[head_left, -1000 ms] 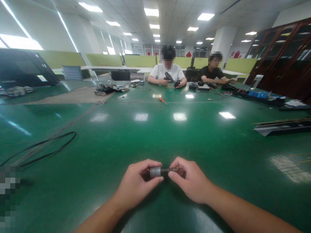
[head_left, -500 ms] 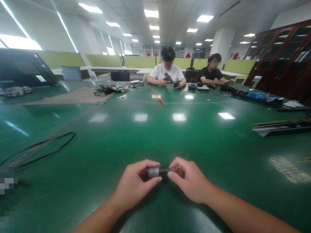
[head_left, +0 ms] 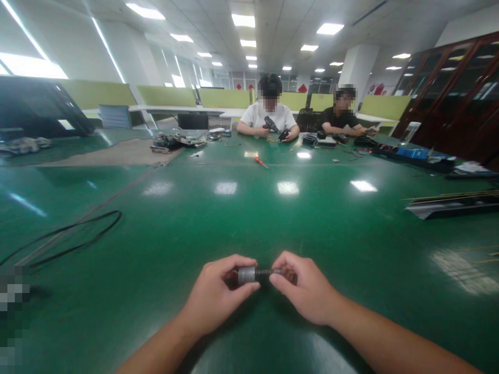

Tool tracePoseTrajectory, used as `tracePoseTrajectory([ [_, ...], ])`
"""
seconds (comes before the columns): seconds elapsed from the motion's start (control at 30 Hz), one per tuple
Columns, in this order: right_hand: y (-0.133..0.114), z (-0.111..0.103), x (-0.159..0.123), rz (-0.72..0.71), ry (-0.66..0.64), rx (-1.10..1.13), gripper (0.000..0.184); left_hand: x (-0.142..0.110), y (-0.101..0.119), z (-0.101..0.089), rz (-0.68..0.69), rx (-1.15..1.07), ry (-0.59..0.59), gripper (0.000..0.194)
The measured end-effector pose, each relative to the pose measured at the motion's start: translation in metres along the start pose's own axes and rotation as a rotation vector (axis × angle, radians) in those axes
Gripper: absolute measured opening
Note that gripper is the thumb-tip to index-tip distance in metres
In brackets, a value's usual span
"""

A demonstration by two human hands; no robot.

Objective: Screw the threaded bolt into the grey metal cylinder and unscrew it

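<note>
A short grey metal cylinder with a thin dark shaft (head_left: 247,274), which looks like a socket bit, lies level between my hands just above the green tabletop. My left hand (head_left: 216,293) is closed around the cylinder end, its thumb and fingers at the rim nearest the shaft. The far end of the cylinder is hidden in that palm. On the other side, my right hand (head_left: 306,288) pinches the tip of the shaft between thumb and fingers. A stretch of shaft shows between the two hands.
The green table (head_left: 218,223) bears an orange-handled screwdriver (head_left: 259,161), a black strap loop (head_left: 93,234) at left and a metal channel with thin rods (head_left: 448,205) at right. Across it, one person holds a power drill (head_left: 270,124); another person (head_left: 343,117) sits beside. Parts lie in heaps (head_left: 175,141).
Both hands keep the same hold on the metal piece. The view has shifted very slightly; otherwise little differs.
</note>
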State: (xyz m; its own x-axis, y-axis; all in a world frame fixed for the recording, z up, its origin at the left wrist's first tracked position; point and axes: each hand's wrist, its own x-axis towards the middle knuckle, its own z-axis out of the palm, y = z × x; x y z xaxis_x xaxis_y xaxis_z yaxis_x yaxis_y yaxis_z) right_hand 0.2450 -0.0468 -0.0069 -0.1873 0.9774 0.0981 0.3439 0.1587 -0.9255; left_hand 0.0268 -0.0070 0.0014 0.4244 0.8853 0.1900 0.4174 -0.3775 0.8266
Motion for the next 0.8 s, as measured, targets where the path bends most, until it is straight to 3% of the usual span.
tracePoseTrajectory([
  [0.8,0.0006,-0.0004,-0.0003,0.010,-0.015,0.003,0.007,-0.0003,0.0027,-0.0022,-0.025,-0.020,0.005,0.025],
])
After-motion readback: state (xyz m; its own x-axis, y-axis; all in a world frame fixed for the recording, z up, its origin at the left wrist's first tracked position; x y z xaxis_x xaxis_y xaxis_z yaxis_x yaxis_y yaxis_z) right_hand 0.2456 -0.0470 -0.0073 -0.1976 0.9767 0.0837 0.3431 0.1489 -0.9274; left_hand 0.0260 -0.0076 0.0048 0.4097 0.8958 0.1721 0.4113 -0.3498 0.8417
